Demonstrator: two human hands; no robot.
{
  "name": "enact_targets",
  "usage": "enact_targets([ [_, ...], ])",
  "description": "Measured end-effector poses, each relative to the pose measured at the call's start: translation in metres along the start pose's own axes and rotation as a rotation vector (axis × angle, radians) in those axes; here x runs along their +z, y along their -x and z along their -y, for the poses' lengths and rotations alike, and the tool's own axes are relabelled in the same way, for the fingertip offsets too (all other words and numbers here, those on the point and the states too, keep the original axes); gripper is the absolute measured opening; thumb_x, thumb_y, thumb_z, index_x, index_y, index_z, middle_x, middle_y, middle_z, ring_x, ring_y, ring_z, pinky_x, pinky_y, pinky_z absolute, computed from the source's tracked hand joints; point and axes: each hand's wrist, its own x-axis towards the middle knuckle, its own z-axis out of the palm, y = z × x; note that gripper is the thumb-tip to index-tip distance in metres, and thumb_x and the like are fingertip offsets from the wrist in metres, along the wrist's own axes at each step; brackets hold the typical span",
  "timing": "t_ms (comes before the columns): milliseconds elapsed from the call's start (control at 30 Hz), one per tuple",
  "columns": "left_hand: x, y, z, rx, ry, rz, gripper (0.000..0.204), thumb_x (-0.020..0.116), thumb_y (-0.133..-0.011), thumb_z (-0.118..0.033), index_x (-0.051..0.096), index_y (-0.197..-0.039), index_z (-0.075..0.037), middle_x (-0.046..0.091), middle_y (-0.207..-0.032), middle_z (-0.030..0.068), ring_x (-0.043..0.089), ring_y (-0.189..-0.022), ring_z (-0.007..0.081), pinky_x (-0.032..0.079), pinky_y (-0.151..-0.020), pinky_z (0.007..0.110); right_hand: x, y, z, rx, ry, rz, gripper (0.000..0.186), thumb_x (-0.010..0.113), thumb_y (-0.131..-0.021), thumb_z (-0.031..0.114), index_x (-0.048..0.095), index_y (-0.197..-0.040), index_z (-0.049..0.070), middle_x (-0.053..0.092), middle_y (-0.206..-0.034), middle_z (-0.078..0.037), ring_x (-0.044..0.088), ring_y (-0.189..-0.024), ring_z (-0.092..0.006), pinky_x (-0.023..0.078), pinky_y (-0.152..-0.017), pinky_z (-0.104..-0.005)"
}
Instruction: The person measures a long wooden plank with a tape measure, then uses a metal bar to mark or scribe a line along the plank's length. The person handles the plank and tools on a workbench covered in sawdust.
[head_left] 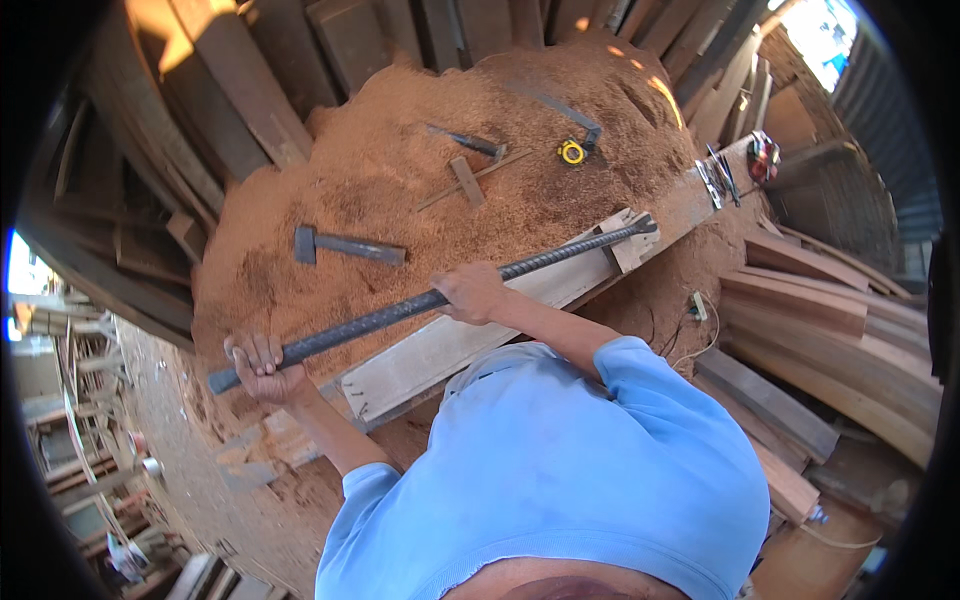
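A long, dark ribbed pry bar point(380, 318) slants across in front of me, its forked claw end at the upper right. My left hand point(268, 372) is curled round its lower left end, fingers upward. Near the middle of the bar, my right hand point(470, 293) is closed over it. The claw rests at a small pale wood block point(630, 254) on a long pale plank point(430, 355). Several bent nails stick out at the plank's near left end. Whether the claw grips a nail I cannot tell.
Beyond the bar, a hammer point(350, 246), a dark-handled tool point(465, 140), a small wood piece point(467, 182) and a yellow tape measure point(571, 152) lie on a sawdust heap point(400, 130). Timber beams point(800, 300) are stacked at the right, with a thin cable point(714, 330) beside them.
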Motion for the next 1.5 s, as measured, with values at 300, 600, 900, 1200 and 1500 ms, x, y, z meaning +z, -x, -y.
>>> enact_targets([
  [300,-0.028,0.014,-0.001,-0.031,-0.058,-0.101,0.009,0.055,-0.096,-0.007,0.058,-0.104,-0.004,0.035,-0.054,-0.0063,0.034,-0.046,0.0043,0.035,-0.046,0.021,0.023,0.001,-0.003,0.096,-0.008,0.06,0.024,0.066,-0.081,0.026,0.064,-0.099,0.01,0.072,-0.088,-0.016,0.07,-0.086,-0.0365,0.053,-0.073,-0.0532],
  [600,-0.117,0.016,0.011,-0.184,-0.052,-0.596,0.023,0.058,-0.098,-0.018,0.049,-0.077,-0.014,0.041,-0.058,-0.0047,0.042,-0.05,0.009,0.043,-0.051,0.028,0.07,-0.021,-0.011,0.055,-0.06,0.094,0.03,0.066,-0.083,0.035,0.071,-0.098,0.01,0.073,-0.091,-0.017,0.071,-0.089,-0.0356,0.055,-0.076,-0.0495],
  [900,-0.103,-0.001,0.038,-0.081,-0.392,-1.037,0.019,0.062,-0.097,-0.019,0.049,-0.083,-0.013,0.041,-0.062,-0.0023,0.042,-0.051,0.0115,0.038,-0.047,0.029,0.041,-0.025,-0.03,0.066,0.001,0.314,0.044,0.068,-0.084,0.051,0.071,-0.1,0.009,0.072,-0.093,-0.018,0.069,-0.092,-0.0376,0.054,-0.077,-0.0507],
  [1200,-0.179,0.049,0.041,-0.235,-0.367,-0.827,0.02,0.057,-0.097,-0.017,0.046,-0.081,-0.015,0.039,-0.063,-0.0021,0.042,-0.054,0.0113,0.037,-0.049,0.029,0.106,-0.032,-0.033,0.178,0.04,0.162,0.031,0.075,-0.078,0.038,0.076,-0.092,0.011,0.074,-0.09,-0.016,0.071,-0.089,-0.0357,0.055,-0.074,-0.0497],
  [1500,-0.253,0.083,0.066,-0.292,-0.584,-1.294,0.016,0.056,-0.095,-0.02,0.044,-0.087,-0.013,0.043,-0.077,0.0046,0.046,-0.07,0.0205,0.041,-0.064,0.039,0.135,-0.033,-0.045,0.221,0.034,0.299,0.044,0.076,-0.079,0.052,0.073,-0.097,0.012,0.073,-0.089,-0.016,0.071,-0.088,-0.0359,0.054,-0.073,-0.049],
])
